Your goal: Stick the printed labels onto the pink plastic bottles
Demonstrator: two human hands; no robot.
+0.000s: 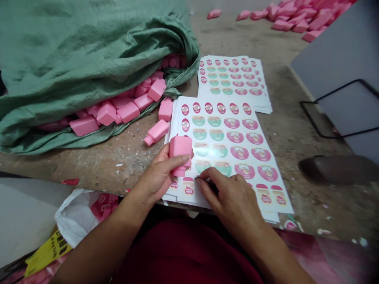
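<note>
Here — scuffed brown table [106, 161], green sack [89, 51] — bottle [180, 146] over sticker sheets [225, 130].

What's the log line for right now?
left hand: holding pink bottle | right hand: at sticker sheet, small dark item in fingers | alongside: green sack of pink bottles

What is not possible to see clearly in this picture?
All in the head view:
- Thin dark object in the right hand: fingers cover most.
- Inside of the green woven sack: hidden by its folds.
- Brown elongated object at right: blurred.
- Small print on white paper label sheet: too small.
</note>
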